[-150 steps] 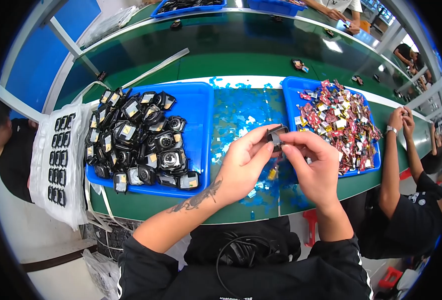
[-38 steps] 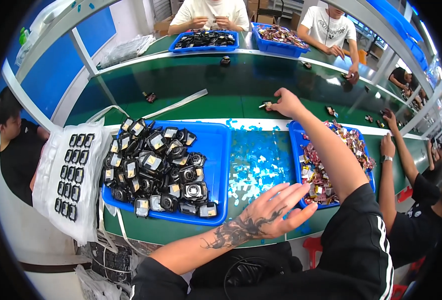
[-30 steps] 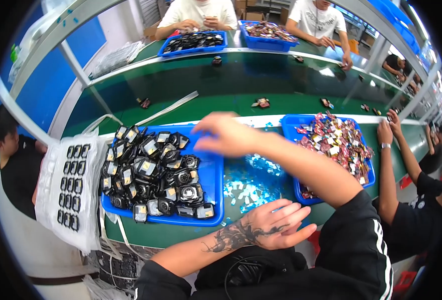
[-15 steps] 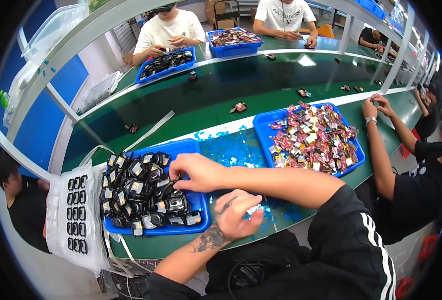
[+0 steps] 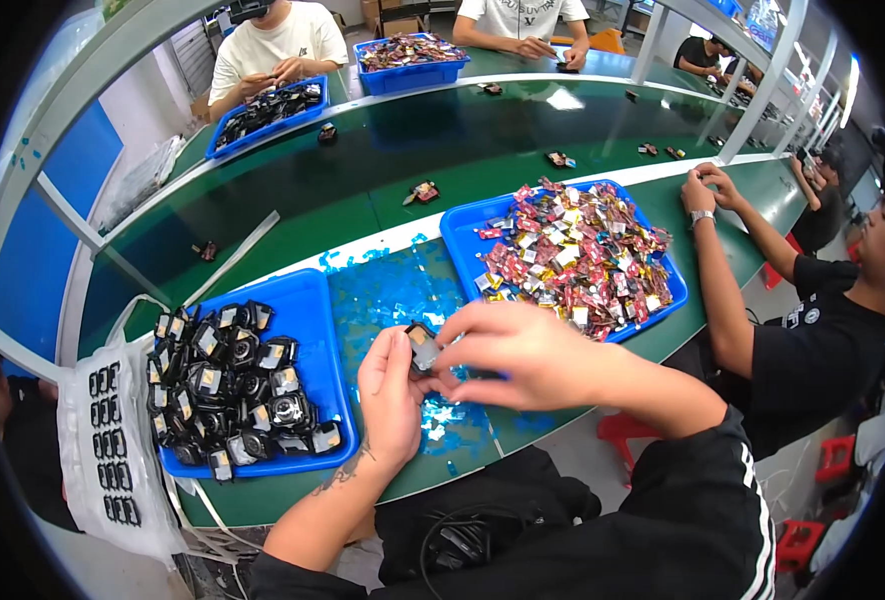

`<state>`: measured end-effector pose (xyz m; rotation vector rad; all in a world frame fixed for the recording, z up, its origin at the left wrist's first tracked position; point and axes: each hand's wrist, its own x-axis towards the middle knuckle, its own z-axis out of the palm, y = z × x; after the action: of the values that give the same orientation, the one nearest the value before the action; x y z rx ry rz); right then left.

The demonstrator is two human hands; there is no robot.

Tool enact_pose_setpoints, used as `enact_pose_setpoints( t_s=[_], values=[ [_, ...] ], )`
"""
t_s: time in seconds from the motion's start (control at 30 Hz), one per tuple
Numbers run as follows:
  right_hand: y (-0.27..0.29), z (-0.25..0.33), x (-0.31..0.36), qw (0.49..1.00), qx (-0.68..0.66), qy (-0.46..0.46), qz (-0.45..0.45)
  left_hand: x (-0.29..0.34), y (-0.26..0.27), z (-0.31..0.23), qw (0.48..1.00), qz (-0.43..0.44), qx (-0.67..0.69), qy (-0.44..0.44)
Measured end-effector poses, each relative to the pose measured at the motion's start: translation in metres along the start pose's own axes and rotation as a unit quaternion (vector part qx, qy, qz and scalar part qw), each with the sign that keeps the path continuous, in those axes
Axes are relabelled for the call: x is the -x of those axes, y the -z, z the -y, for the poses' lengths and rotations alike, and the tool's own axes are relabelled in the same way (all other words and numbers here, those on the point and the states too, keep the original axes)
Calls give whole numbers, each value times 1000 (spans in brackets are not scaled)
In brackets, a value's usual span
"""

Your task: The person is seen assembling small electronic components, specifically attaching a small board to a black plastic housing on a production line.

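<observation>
Red stools [image 5: 836, 457] on grey floor [image 5: 781, 478]; cardboard boxes [image 5: 400, 25] at back.

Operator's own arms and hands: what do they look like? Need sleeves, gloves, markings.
Left hand and right hand are both bare: no gloves, no watch visible. A dark tattoo marks the left inner wrist area. Right sleeve: short, black, with white stripes down the outer side. Left sleeve: black, only partly in frame.

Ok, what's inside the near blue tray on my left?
The blue tray holds a heap of black casings, lying at various angles. Bare bottom shows at its upper right. The heap covers the rest of the bottom, hiding whatever lies lowest.
</observation>
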<state>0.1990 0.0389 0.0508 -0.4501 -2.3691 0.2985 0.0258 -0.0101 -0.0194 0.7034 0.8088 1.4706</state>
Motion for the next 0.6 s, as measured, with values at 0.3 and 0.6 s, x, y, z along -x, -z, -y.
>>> enact_pose_setpoints(
  t_s=[0.3,0.6],
  values=[
    [69,-98,46,933,169,-318,-8,-5,-3,-7,995,10,-22,97],
    [60,-118,35,912,-72,-380,-138,-3,-1,-14,992,47,-112,30]
  ],
)
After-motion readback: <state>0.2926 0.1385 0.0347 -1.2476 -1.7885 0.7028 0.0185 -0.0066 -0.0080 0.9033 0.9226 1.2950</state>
